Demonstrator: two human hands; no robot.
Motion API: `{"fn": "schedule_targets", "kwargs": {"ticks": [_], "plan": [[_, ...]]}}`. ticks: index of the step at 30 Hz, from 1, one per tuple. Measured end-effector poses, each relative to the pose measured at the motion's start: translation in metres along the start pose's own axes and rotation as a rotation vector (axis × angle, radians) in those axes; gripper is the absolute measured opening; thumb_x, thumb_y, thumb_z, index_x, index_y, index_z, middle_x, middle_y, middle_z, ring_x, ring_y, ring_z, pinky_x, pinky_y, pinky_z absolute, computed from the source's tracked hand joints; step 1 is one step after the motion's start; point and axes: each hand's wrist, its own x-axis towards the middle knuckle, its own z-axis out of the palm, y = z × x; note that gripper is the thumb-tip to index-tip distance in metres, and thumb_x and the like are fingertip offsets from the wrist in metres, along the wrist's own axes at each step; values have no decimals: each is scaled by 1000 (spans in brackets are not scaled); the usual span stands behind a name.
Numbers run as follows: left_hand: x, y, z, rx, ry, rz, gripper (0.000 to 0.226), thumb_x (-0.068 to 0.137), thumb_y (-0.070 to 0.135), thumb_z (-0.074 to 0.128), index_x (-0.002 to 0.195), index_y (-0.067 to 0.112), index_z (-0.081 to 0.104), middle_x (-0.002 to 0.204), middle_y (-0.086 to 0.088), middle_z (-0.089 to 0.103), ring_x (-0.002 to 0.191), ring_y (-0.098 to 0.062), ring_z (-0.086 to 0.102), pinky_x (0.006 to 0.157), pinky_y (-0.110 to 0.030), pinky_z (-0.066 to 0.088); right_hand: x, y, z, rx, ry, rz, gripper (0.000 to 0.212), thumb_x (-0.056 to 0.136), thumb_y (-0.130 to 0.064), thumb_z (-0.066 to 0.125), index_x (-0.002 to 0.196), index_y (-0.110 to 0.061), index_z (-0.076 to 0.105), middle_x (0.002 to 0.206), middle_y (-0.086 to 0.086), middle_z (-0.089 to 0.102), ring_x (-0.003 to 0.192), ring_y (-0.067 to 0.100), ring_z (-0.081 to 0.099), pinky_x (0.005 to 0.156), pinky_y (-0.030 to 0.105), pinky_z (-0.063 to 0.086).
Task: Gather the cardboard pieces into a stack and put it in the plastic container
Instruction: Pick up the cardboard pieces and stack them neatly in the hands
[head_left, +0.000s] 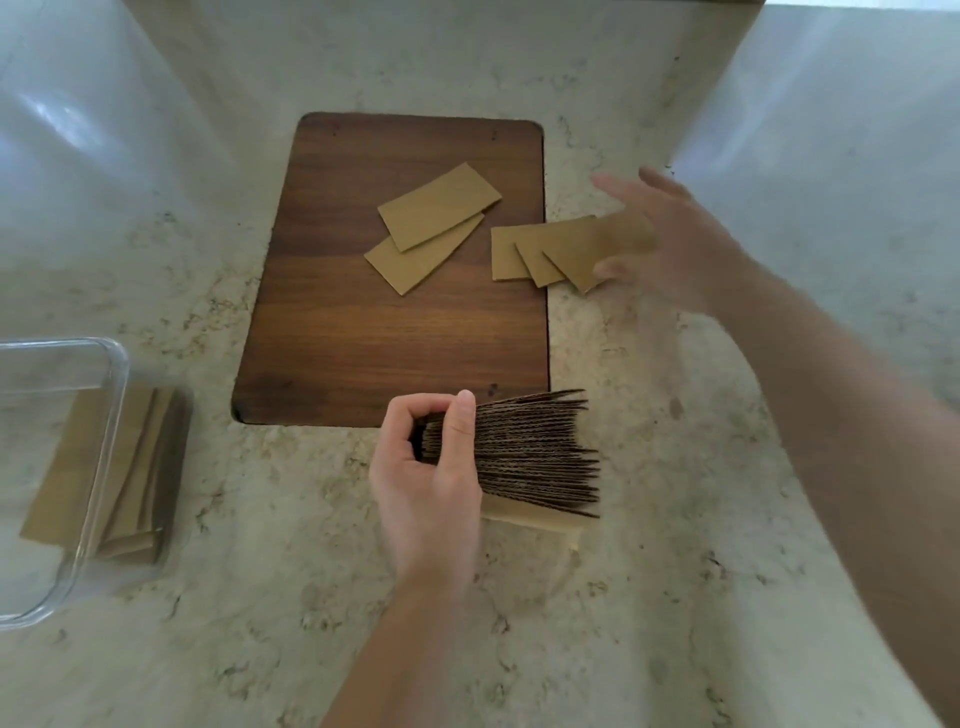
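Note:
My left hand (426, 483) grips a thick stack of cardboard pieces (535, 457) by its left end, held on edge just above the counter near the board's front edge. Two loose cardboard pieces (431, 228) overlap on the wooden board (363, 332). Three more fanned pieces (550, 249) lie across the board's right edge. My right hand (670, 239), blurred, hovers over their right ends with fingers spread and the thumb touching one piece. The clear plastic container (104, 415) stands at the left edge with cardboard pieces (124, 467) showing through its clear walls.
Everything rests on a pale marbled counter (623, 597). Light walls rise at the back left and back right, which narrows the space toward the rear.

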Motion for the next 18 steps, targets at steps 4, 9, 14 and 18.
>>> {"fn": "schedule_targets", "kwargs": {"ticks": [4,9,14,18], "plan": [[0,1,0,28,9,25,16,98,37,67,84,44,66,81,24,70,73,6,65,64,-8,50,42,-8,-7,-102,-285,-73,93,85,-23,85,160,-43,33,165,-4,38,151,24,34,115,43,29],[0,0,1,48,21,21,11,95,47,65,84,45,66,83,21,71,77,1,67,65,-11,51,48,-29,19,-164,-299,-63,88,79,-30,89,154,-20,43,152,0,53,139,28,48,98,36,36],[0,-3,2,73,44,13,12,92,53,64,86,43,63,116,23,71,112,0,67,90,-20,51,-3,-46,33,-226,-99,-202,22,95,-26,72,112,-18,60,100,4,69,87,21,62,86,45,50],[0,-8,2,38,11,0,15,97,39,69,107,29,66,139,44,51,128,11,56,105,-31,50,-67,-68,57,-155,-54,-408,5,99,-19,63,101,-23,62,82,-5,65,70,13,63,68,42,57]]}}
